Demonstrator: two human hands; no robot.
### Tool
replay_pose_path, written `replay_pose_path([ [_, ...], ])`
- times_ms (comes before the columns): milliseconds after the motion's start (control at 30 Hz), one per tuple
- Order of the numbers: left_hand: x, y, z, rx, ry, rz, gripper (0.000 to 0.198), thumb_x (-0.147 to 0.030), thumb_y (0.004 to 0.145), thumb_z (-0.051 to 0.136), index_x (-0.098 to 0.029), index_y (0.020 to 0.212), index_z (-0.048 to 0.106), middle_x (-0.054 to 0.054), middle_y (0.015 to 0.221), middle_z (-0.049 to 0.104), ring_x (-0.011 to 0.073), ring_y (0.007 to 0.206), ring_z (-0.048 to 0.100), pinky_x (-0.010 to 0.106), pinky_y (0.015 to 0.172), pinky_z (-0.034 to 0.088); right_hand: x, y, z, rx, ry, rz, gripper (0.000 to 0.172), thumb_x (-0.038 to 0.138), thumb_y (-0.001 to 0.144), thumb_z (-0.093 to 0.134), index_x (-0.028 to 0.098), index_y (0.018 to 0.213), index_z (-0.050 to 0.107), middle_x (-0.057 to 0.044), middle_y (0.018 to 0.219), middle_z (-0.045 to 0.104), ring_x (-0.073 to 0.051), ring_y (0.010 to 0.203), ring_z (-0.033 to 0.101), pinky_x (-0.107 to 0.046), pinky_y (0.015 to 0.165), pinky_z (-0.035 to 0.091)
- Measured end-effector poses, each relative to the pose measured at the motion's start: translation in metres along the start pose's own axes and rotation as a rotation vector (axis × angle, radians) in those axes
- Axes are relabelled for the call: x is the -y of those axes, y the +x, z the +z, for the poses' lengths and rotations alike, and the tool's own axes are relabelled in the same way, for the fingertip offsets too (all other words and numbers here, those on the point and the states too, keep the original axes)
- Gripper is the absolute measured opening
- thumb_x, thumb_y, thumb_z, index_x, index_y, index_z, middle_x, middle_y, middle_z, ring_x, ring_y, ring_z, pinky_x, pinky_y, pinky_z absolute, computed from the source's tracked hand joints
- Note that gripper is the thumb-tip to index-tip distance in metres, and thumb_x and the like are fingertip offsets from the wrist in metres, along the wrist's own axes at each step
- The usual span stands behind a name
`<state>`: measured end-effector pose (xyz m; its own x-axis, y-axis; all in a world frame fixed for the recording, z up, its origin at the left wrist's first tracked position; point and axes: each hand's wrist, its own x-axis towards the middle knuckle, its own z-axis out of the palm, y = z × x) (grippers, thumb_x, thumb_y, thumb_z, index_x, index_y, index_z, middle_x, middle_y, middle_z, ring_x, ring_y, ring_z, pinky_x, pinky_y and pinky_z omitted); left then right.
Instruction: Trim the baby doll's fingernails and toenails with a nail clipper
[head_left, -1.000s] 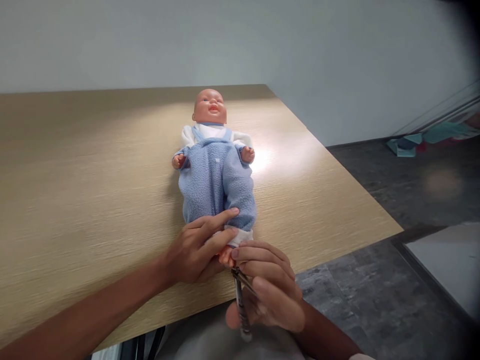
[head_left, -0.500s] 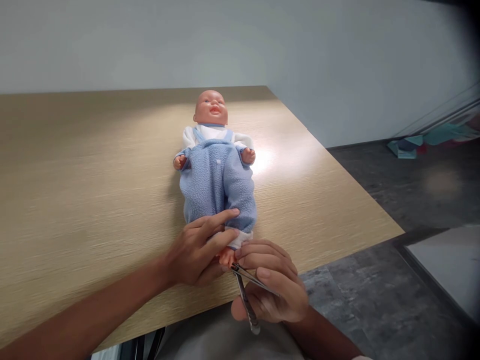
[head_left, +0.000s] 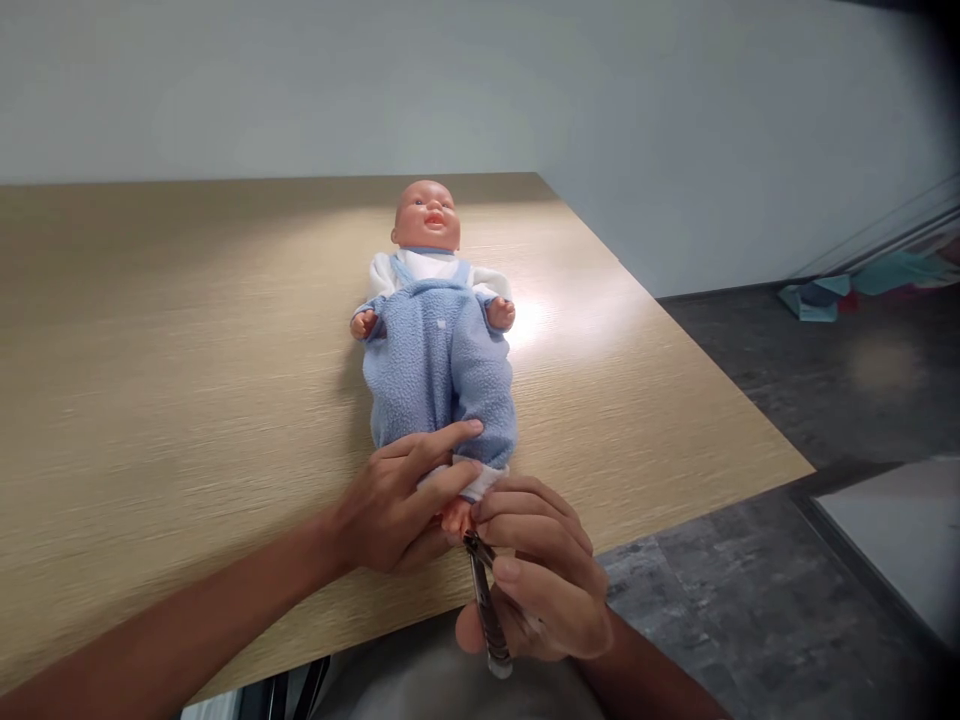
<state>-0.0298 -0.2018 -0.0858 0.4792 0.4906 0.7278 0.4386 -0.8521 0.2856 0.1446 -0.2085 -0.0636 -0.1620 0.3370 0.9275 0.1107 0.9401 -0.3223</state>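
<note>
A baby doll [head_left: 442, 340] in light-blue fleece dungarees and a white top lies face up on the table, its feet towards me. My left hand [head_left: 401, 500] holds the doll's lower leg and foot, index and middle fingers stretched across the trouser leg and white cuff. In my right hand [head_left: 540, 570] is a metal nail clipper [head_left: 489, 610], its jaws at the toes of the doll's bare foot [head_left: 456, 518]. The right fingers also touch the white cuff. Whether the jaws touch a toe I cannot tell.
The light wooden table [head_left: 187, 330] ends at a near edge by my body and at a right edge. A grey wall [head_left: 337, 90] stands behind it. Turquoise items [head_left: 814, 300] lie on the dark floor at right, and a pale dark-edged surface [head_left: 900, 520] is at lower right.
My right fingers have squeezed the nail clipper, and its arms are closer together. The clipper's handle has swung slightly left. My left hand keeps its hold on the doll.
</note>
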Motion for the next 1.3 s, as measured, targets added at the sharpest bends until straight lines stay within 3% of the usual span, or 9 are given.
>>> replay_pose_path([
  [267, 0.000, -0.001, 0.001, 0.011, -0.025, -0.007, 0.039, -0.037, 0.105, 0.035, -0.009, 0.125, 0.052, 0.026, 0.142, 0.050, 0.0289, 0.111, 0.067, 0.044, 0.084, 0.060, 0.008, 0.018, -0.013, 0.237, -0.074, 0.072, 0.026, 0.041, 0.094, 0.065, 0.016, 0.100, 0.063, -0.002, 0.080, 0.067, -0.015, 0.078, 0.069, -0.040, 0.085, 0.062],
  [467, -0.001, -0.003, 0.004, 0.010, -0.041, -0.049, 0.038, -0.038, 0.105, 0.033, -0.013, 0.128, 0.050, 0.022, 0.145, 0.049, 0.0249, 0.109, 0.068, 0.043, 0.085, 0.060, 0.014, 0.028, -0.017, 0.439, -0.066, 0.092, 0.018, 0.027, 0.093, 0.061, 0.017, 0.108, 0.064, -0.001, 0.080, 0.068, -0.017, 0.078, 0.068, -0.041, 0.088, 0.059],
  [633, -0.001, 0.003, 0.001, -0.007, -0.020, -0.002, 0.040, -0.038, 0.105, 0.031, -0.010, 0.128, 0.050, 0.024, 0.138, 0.054, 0.0279, 0.116, 0.065, 0.042, 0.084, 0.060, 0.009, 0.021, -0.013, 0.234, -0.016, 0.120, 0.027, 0.038, 0.092, 0.067, 0.014, 0.103, 0.061, -0.003, 0.083, 0.069, -0.016, 0.079, 0.069, -0.040, 0.086, 0.061],
  [767, -0.001, 0.007, -0.001, -0.004, -0.004, 0.020, 0.039, -0.036, 0.105, 0.032, -0.009, 0.125, 0.051, 0.022, 0.127, 0.061, 0.0284, 0.121, 0.062, 0.041, 0.083, 0.058, 0.002, 0.019, -0.009, 0.091, 0.031, 0.062, 0.029, 0.035, 0.092, 0.069, 0.014, 0.108, 0.058, -0.004, 0.088, 0.069, -0.015, 0.076, 0.070, -0.036, 0.079, 0.064],
  [1067, -0.001, 0.006, -0.002, 0.008, -0.012, 0.021, 0.046, -0.043, 0.106, 0.026, -0.010, 0.125, 0.051, 0.020, 0.123, 0.063, 0.0288, 0.124, 0.061, 0.040, 0.084, 0.057, 0.004, 0.014, -0.010, 0.146, -0.002, 0.083, 0.032, 0.041, 0.091, 0.070, 0.014, 0.105, 0.060, -0.004, 0.085, 0.069, -0.015, 0.078, 0.070, -0.037, 0.079, 0.064],
  [1300, 0.000, 0.005, -0.001, 0.020, 0.002, 0.014, 0.047, -0.041, 0.106, 0.024, -0.009, 0.126, 0.051, 0.022, 0.129, 0.059, 0.0288, 0.123, 0.061, 0.041, 0.084, 0.057, 0.013, 0.023, -0.013, 0.221, 0.002, 0.179, 0.016, 0.033, 0.097, 0.061, 0.017, 0.098, 0.059, -0.004, 0.084, 0.068, -0.015, 0.078, 0.070, -0.036, 0.080, 0.063],
])
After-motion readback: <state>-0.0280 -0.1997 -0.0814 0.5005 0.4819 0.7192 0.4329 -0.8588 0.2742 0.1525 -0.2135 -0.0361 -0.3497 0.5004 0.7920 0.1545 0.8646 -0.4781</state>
